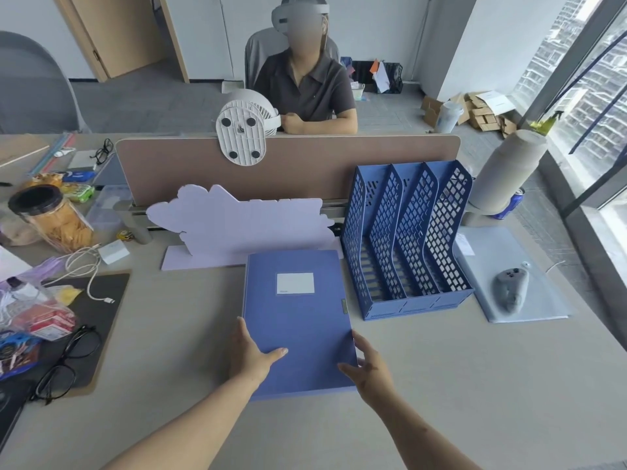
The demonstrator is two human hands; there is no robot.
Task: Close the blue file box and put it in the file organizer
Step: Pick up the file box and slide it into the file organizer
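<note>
The blue file box [298, 310] lies flat and closed on the desk in front of me, with a white label on its lid and a small clasp on its right edge. My left hand [252, 354] grips its near left edge, thumb lying on the lid. My right hand [368, 366] holds the near right corner, fingers curled onto the edge. The blue mesh file organizer [407, 239] stands upright just to the right of the box, with three empty slots facing me.
A lilac cut-out board [237, 225] stands right behind the box against the desk divider [305, 164]. A grey controller [510, 290] rests on a clear folder at the right. Glasses [68, 361], a clipboard, cable, snack jar and bags crowd the left. A person sits opposite.
</note>
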